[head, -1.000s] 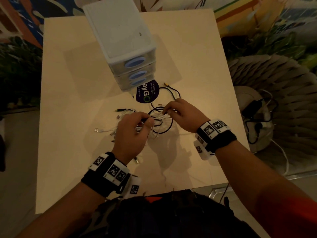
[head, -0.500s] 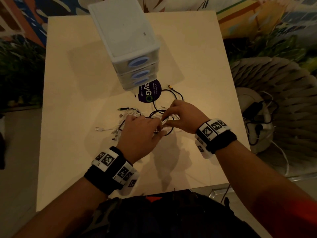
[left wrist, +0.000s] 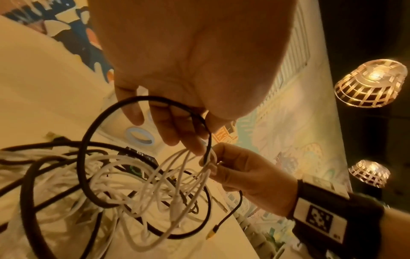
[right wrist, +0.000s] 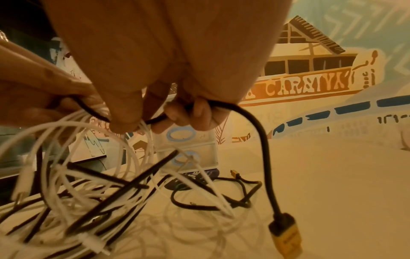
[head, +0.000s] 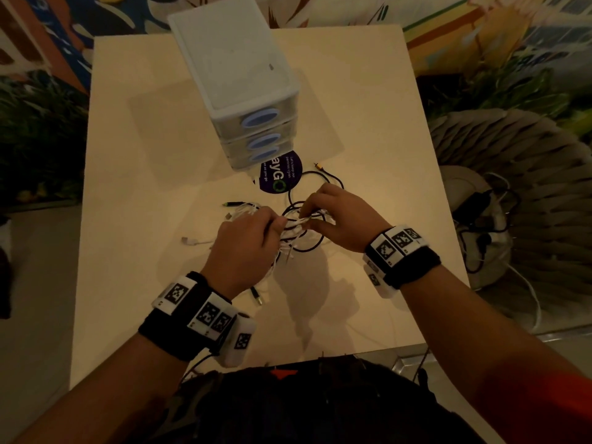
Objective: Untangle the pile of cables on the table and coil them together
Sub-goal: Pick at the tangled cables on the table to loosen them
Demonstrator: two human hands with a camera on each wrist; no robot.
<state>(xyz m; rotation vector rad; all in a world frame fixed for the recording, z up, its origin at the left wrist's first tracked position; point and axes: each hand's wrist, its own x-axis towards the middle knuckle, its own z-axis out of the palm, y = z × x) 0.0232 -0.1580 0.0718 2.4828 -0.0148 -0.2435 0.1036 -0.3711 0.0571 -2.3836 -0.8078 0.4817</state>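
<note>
A tangle of white and black cables (head: 299, 233) hangs just above the middle of the beige table (head: 144, 155). My left hand (head: 277, 225) pinches a black loop (left wrist: 88, 136) and white strands (left wrist: 155, 184) from the left. My right hand (head: 306, 216) pinches the same bunch from the right, its fingers curled round a black cable (right wrist: 261, 140) that ends in a yellow plug (right wrist: 286, 234). The two hands' fingertips almost touch. Loose cable ends trail on the table to the left (head: 192, 241) and below my left wrist (head: 256, 296).
A white three-drawer unit (head: 237, 68) stands at the back of the table, with a round purple sticker (head: 282, 177) in front of it. A thin black cable with a yellow tip (head: 317, 165) lies beside the sticker. A wicker chair (head: 528, 187) is right of the table.
My hands have drawn closer together over the tangle. The bunch of cables is lifted a little between them, and more strands are gathered in the left hand.
</note>
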